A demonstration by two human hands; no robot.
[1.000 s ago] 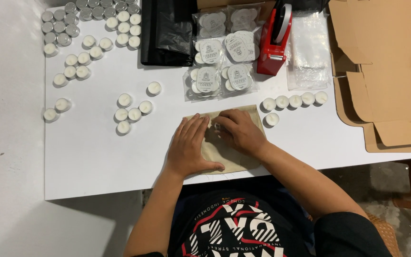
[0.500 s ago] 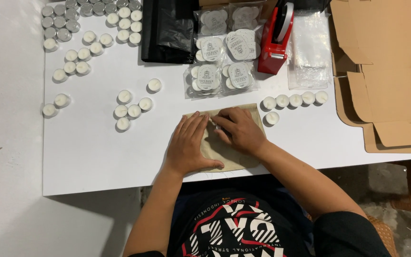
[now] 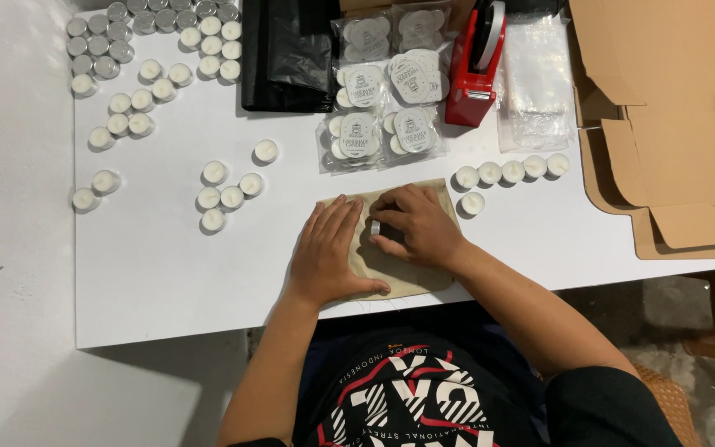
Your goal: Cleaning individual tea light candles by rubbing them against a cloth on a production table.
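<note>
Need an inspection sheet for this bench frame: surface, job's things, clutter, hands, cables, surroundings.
Surface: white table, lit evenly, the person seated at its near edge.
Job's things: beige cloth pouch lying flat; a small silver-rimmed tealight at the fingers, partly hidden.
Clutter: loose tealights in groups at left, a row of tealights at right, bagged round labels, black plastic bags, red tape dispenser, clear bags.
Hands: left hand flat on the pouch; right hand pinching the tealight on it.
Cables: nothing seen.
Surroundings: flattened cardboard box at right, wicker seat, bare floor.
</note>
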